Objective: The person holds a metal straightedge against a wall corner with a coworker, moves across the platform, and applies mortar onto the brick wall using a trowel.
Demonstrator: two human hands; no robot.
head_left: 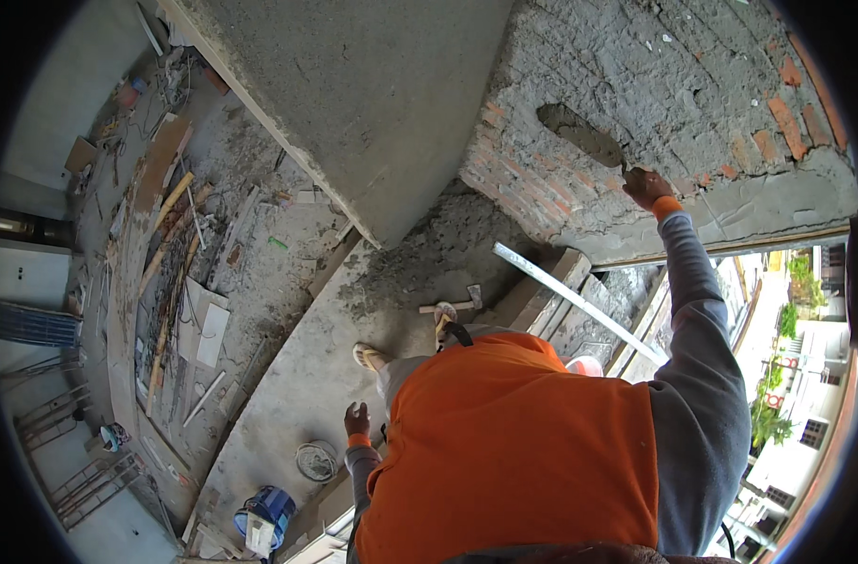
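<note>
1. A view from the head, looking down past an orange vest at a building site. The right hand [647,186] is raised to a rough brick wall [692,85] partly covered in grey plaster.
2. The right hand's fingers are curled shut around the handle of a trowel [582,136], whose blade lies flat against the wall, loaded with dark, wet mortar.
3. The trowel sits on the wall's upper face, above a band of smoother plaster along the wall's lower edge.
4. The left hand [357,419] hangs low by the body, well apart from the wall. Its fingers are loosely bent and appear to hold nothing.
5. Below, on the concrete floor [288,376], a heap of grey mortar [429,254] lies near a long metal straightedge [579,301].
6. A blue bucket [265,512] with a pale, box-shaped package on it stands at the lower left, near a coil of wire [316,461].
7. Boards and bamboo poles [166,254] lie scattered on the left.
</note>
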